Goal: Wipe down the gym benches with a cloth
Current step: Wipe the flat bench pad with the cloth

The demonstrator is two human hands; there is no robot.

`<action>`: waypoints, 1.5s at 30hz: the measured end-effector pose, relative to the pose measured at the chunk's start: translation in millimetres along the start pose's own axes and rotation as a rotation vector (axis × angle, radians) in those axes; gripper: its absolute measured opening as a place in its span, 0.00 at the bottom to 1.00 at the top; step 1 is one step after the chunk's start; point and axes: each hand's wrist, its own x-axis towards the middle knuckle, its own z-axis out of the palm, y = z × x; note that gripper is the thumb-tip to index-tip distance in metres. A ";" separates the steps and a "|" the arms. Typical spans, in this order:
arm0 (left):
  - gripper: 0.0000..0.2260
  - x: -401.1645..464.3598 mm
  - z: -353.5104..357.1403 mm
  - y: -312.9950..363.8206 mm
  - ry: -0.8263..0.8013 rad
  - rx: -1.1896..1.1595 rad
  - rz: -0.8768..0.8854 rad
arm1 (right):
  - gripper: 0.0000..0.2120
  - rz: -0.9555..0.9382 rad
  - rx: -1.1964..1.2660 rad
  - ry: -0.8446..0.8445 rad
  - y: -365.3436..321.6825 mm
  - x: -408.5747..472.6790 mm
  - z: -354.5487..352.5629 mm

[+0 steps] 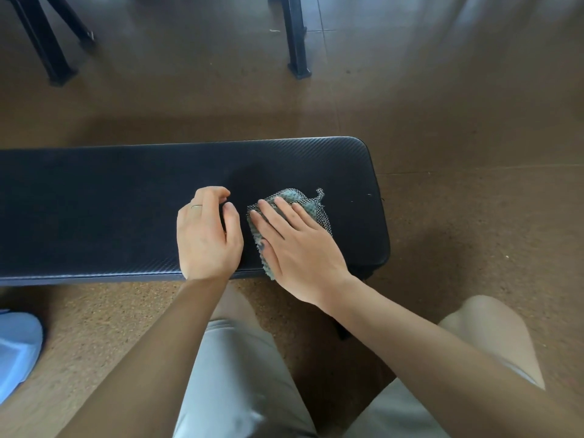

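A black padded gym bench (pixel 94 200) runs across the view from the left edge to its rounded right end. A small grey-green knobbly cloth (pixel 308 205) with a dark mesh side lies on the pad near that end. My right hand (pixel 297 245) presses flat on the cloth, fingers spread and pointing up-left, covering most of it. My left hand (pixel 207 233) rests on the pad just left of the cloth, fingers curled, with nothing in it. A thin ring shows on one finger.
Brown speckled floor (pixel 458 200) surrounds the bench. Black metal legs of other equipment (pixel 297 39) stand at the back, with more at the top left (pixel 44 42). My knees in light shorts are below the bench. A pale blue object (pixel 15 349) sits at the left edge.
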 end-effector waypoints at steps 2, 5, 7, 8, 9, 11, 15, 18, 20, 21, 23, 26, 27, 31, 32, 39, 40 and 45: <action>0.11 -0.9 -0.1 -0.4 0.000 -0.005 -0.007 | 0.26 -0.036 -0.018 -0.008 12.7 -17.4 -1.0; 0.11 0.2 0.0 -0.3 -0.006 -0.012 -0.017 | 0.27 0.009 -0.071 -0.040 45.6 -48.9 -4.3; 0.11 0.1 0.9 0.6 -0.009 -0.006 -0.006 | 0.26 0.098 -0.075 -0.022 65.6 -66.9 -6.6; 0.10 -0.1 1.4 1.2 -0.008 -0.004 -0.003 | 0.25 0.154 -0.068 -0.003 69.7 -72.5 -6.9; 0.10 -0.3 1.7 1.9 -0.005 -0.001 -0.004 | 0.25 0.217 -0.060 0.016 67.3 -74.7 -6.1; 0.10 0.5 2.5 3.1 0.001 0.014 -0.005 | 0.25 0.336 -0.051 0.061 46.7 -68.7 -1.0; 0.10 2.1 3.9 3.1 -0.008 0.039 0.023 | 0.25 0.257 -0.041 0.128 -4.1 -42.2 16.0; 0.10 3.5 3.7 1.4 0.000 0.054 0.017 | 0.23 0.122 -0.047 0.203 -15.0 -23.4 23.4; 0.11 2.2 3.5 1.6 -0.007 0.060 0.009 | 0.23 0.038 -0.054 0.185 -8.3 -21.4 22.8; 0.11 1.4 3.3 1.7 -0.012 0.062 0.005 | 0.24 -0.005 -0.058 0.168 -0.7 -24.7 21.1; 0.11 0.6 2.3 1.5 -0.011 0.065 -0.003 | 0.25 -0.080 -0.089 0.120 23.1 -37.6 14.8; 0.11 0.6 1.6 1.1 -0.003 0.069 0.003 | 0.25 -0.055 -0.146 0.067 62.7 -67.6 5.9; 0.11 0.8 2.1 1.1 -0.004 0.071 0.009 | 0.25 0.003 -0.125 0.067 70.6 -76.8 4.1; 0.12 1.2 3.9 2.0 -0.015 0.090 0.036 | 0.24 0.180 0.029 0.079 72.5 -81.9 0.3; 0.12 1.6 4.3 1.8 -0.021 0.098 0.043 | 0.25 0.166 0.046 0.057 73.5 -73.9 -2.5; 0.11 0.7 3.0 2.0 -0.041 0.100 0.036 | 0.27 0.150 0.172 -0.075 126.8 5.1 -16.0; 0.11 1.3 2.8 1.5 -0.039 0.103 0.037 | 0.27 0.202 0.182 -0.066 133.6 15.4 -14.4; 0.11 2.5 2.7 2.0 -0.030 0.107 0.025 | 0.24 0.403 0.304 -0.033 142.6 38.4 -11.8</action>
